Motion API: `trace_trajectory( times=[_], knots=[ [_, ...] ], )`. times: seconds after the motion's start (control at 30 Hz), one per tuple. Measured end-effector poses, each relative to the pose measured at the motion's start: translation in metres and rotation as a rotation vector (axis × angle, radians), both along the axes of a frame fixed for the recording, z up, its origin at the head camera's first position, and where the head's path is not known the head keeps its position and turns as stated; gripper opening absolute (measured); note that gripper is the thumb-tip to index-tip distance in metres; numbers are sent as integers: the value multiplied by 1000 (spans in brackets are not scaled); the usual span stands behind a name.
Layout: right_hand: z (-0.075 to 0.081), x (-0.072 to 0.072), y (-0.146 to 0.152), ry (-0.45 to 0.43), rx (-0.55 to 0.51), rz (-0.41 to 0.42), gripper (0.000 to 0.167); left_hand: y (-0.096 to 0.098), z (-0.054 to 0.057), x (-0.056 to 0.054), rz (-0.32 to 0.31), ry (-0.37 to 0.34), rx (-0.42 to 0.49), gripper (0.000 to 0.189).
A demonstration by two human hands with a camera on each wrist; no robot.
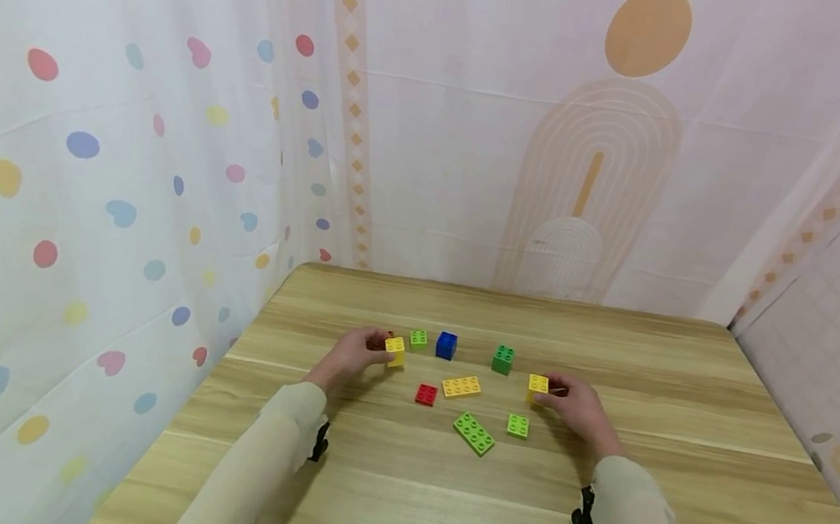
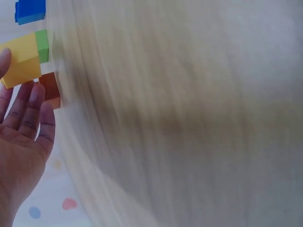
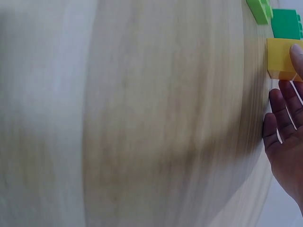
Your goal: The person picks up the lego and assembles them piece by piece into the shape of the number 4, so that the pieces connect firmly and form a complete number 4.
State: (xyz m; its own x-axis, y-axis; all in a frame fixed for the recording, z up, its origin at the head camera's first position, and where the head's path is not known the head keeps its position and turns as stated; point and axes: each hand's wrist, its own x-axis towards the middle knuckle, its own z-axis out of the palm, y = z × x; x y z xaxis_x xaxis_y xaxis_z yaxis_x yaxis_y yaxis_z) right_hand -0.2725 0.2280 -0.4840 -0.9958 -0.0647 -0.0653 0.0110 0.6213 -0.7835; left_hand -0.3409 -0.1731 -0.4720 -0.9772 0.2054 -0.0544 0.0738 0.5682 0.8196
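Note:
My left hand [image 1: 355, 354] pinches a yellow toy brick [image 1: 395, 352] between thumb and fingers at the left of the group. Just behind that brick is a red brick [image 2: 50, 90], mostly hidden in the head view, with a small lime brick [image 1: 418, 339] beside it. On the right, my right hand [image 1: 577, 404] pinches another yellow brick [image 1: 537, 388] by its sides, studs facing up. A dark green brick [image 1: 503, 359] stands to the left of and behind that one. In the right wrist view the yellow brick [image 3: 281, 58] sits close over the table.
Between the hands lie a blue brick [image 1: 446, 345], a flat orange-yellow brick [image 1: 461, 387], a small red brick [image 1: 426, 394], a long lime brick [image 1: 474, 433] and a square lime brick [image 1: 518, 426]. The wooden table [image 1: 401, 499] meets patterned curtains [image 1: 427, 172] behind and at left.

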Motion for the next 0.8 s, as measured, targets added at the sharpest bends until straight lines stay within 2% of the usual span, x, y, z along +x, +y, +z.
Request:
trace_trajectory(
  times=[0.3, 0.6, 0.8],
  knots=[
    [-2, -4, -15, -5, -19, 1, 44, 12, 7, 0, -52, 51, 5, 28],
    [-4, -9, -30, -10, -41, 7, 42, 33, 14, 0, -87, 46, 33, 31],
    [-4, -9, -40, 4, -49, 18, 42, 48, 19, 2, -115, 52, 15, 32]
  ],
)
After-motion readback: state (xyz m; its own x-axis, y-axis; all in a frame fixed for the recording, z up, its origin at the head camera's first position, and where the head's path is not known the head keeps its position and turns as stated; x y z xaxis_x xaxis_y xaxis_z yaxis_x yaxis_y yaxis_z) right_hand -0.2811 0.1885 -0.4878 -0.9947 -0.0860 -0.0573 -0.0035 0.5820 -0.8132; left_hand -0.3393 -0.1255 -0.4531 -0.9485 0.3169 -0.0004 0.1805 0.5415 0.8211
